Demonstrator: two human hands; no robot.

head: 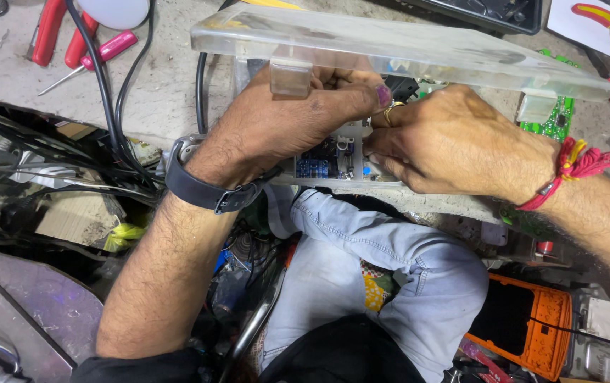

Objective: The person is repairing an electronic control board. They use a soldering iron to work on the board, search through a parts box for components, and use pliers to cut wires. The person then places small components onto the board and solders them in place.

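Translucent plastic cover [404,50] lies flat just above both hands, long axis running left to right. Left hand [290,117] curled under cover's near edge, fingers bent in on small circuit board [329,159] with blue parts, directly below knuckles. Right hand [454,145] pinches narrow at same board's right side, fingertips touching it; exact hold hidden. Hands almost touching, board between them, equally near both. Green circuit board [553,120] beyond right wrist.
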